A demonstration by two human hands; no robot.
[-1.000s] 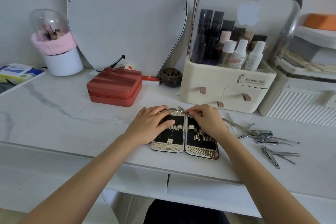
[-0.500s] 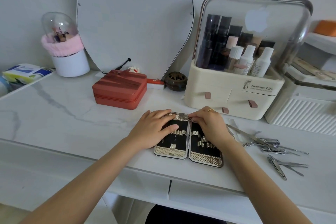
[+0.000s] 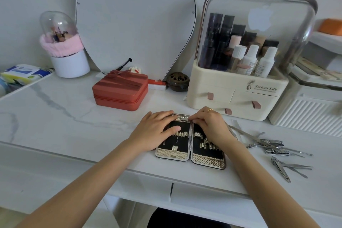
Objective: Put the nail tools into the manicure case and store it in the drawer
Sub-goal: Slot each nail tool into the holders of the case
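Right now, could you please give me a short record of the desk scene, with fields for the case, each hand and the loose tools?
case: manicure case open flat near desk front edge
left hand: left hand resting flat on left half
right hand: right hand fingers curled, pinching a small metal tool at the top of the case
loose tools: nail tools scattered on desk, right of case
progress: most tools not yet in the case

Two bare forearms, no sleeves in view up to frame edge. No watch, no bracelet on either wrist. Left hand [image 3: 155,131] bare, no rings seen on visible fingers. Right hand [image 3: 212,126] with thin gold ring [image 3: 210,110] on one finger. Short, unpainted nails where visible. Dark garment [image 3: 185,218] at bottom centre, likely lap clothing.
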